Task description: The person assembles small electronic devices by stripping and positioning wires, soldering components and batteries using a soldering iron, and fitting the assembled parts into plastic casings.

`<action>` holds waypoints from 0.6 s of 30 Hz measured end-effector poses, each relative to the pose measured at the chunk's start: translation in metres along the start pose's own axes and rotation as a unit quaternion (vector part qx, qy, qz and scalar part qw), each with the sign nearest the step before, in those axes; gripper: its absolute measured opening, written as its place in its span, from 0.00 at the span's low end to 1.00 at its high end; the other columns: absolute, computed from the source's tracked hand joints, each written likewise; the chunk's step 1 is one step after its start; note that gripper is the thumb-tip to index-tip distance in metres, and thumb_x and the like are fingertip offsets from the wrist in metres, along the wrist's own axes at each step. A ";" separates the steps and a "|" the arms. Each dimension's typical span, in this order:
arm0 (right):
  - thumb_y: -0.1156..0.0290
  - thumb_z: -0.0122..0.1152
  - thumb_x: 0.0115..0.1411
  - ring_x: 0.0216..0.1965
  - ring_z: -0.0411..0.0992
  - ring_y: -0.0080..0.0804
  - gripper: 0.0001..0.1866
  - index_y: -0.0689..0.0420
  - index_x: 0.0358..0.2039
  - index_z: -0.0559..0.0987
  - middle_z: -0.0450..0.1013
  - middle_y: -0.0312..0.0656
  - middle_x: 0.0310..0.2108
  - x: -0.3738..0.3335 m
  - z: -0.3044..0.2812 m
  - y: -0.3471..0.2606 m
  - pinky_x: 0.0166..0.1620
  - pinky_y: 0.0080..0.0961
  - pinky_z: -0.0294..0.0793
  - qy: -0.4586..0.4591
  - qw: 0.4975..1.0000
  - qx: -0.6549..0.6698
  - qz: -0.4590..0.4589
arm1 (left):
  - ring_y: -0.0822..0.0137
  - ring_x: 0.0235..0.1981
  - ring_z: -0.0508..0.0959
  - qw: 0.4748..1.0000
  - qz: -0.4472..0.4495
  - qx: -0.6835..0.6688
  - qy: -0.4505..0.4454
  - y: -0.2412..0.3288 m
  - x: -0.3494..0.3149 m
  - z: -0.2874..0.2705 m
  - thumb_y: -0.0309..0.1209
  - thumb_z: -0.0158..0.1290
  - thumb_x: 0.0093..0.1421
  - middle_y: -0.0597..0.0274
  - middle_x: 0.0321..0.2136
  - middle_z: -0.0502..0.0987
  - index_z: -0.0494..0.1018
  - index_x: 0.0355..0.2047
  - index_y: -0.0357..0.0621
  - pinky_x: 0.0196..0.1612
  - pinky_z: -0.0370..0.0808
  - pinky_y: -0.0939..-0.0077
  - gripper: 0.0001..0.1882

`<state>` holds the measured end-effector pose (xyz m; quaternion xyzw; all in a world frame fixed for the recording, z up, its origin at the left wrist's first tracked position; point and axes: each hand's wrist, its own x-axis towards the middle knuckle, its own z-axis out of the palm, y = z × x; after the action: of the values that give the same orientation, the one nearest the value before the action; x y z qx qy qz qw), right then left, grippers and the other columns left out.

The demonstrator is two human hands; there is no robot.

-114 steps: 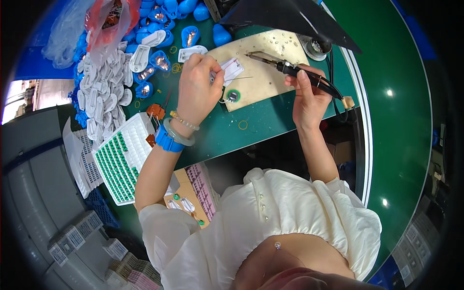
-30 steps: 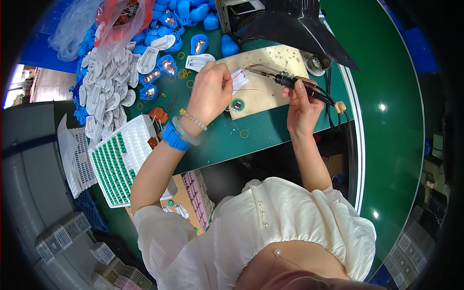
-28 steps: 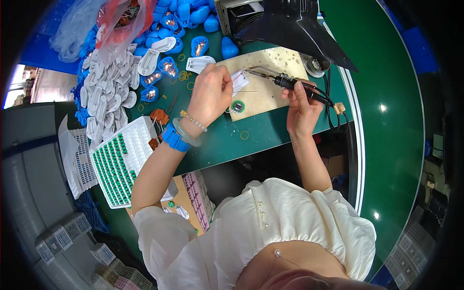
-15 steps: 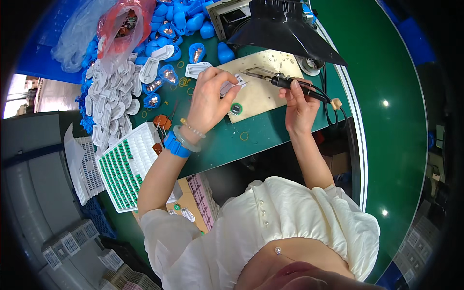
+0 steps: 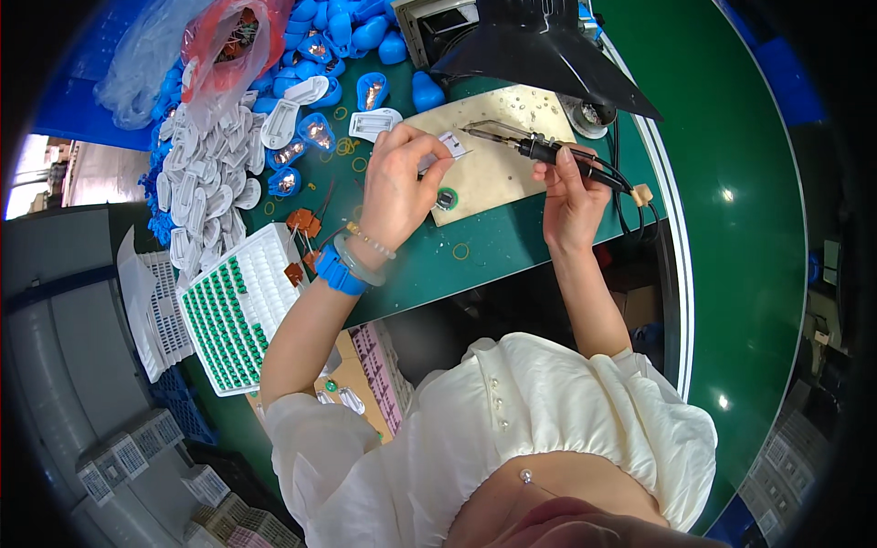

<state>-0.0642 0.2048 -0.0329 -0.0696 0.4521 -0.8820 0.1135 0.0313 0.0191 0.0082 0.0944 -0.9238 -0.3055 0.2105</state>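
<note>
My left hand point(image 5: 400, 178) is closed, thumb and fingers pinching a small white plastic case point(image 5: 449, 144) over the pale work board point(image 5: 507, 173). Part of the case is hidden behind the fingers. In my right hand point(image 5: 574, 196) is a black soldering iron point(image 5: 541, 149) with a thin metal tube alongside its tip. The tip points left, close to the white case; whether they touch I cannot tell. Below the case, a round green component point(image 5: 446, 199) with a dark centre lies at the board's edge.
Blue bulb-shaped shells point(image 5: 370, 35) and white plastic cases point(image 5: 196, 196) are heaped at the far left. A white tray point(image 5: 265, 260) of green parts stands left of my forearm. A black hood point(image 5: 548, 59) overhangs the board; cables point(image 5: 630, 196) hang at the right.
The soldering iron and my right hand have shifted slightly to the right. My left hand keeps its pinch on the white case, with little movement.
</note>
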 end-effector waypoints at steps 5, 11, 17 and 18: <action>0.74 0.59 0.62 0.26 0.74 0.29 0.07 0.64 0.37 0.73 0.74 0.43 0.29 -0.003 -0.002 0.001 0.32 0.21 0.75 -0.005 1.000 -0.018 -0.001 | 0.52 0.39 0.72 0.997 -0.074 -0.021 -0.013 -0.006 0.001 0.001 0.25 0.59 0.49 0.53 0.33 0.73 0.76 0.25 0.40 0.45 0.70 0.62 0.04; 0.74 0.59 0.62 0.26 0.74 0.29 0.07 0.64 0.36 0.74 0.74 0.42 0.29 -0.003 -0.001 0.002 0.30 0.21 0.74 0.011 1.000 -0.023 0.001 | 0.50 0.39 0.73 0.994 -0.096 -0.040 -0.027 -0.011 0.003 0.005 0.24 0.57 0.48 0.50 0.33 0.72 0.74 0.23 0.37 0.44 0.71 0.60 0.03; 0.74 0.60 0.61 0.25 0.73 0.28 0.07 0.64 0.37 0.74 0.74 0.42 0.29 -0.002 -0.005 0.003 0.29 0.21 0.74 0.002 1.000 -0.011 0.006 | 0.51 0.35 0.75 0.993 -0.104 -0.036 -0.041 -0.007 0.006 0.001 0.22 0.57 0.47 0.49 0.32 0.72 0.74 0.21 0.36 0.41 0.73 0.61 0.03; 0.74 0.60 0.61 0.25 0.73 0.28 0.07 0.64 0.37 0.74 0.74 0.42 0.29 -0.002 -0.004 0.003 0.29 0.21 0.74 0.002 1.000 -0.012 0.007 | 0.51 0.35 0.75 0.993 -0.105 -0.037 -0.041 -0.007 0.006 0.001 0.22 0.57 0.47 0.49 0.32 0.72 0.74 0.21 0.36 0.41 0.73 0.61 0.03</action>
<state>-0.0626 0.2068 -0.0379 -0.0661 0.4631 -0.8759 0.1180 0.0262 0.0121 0.0049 0.1702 -0.9048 -0.3632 0.1428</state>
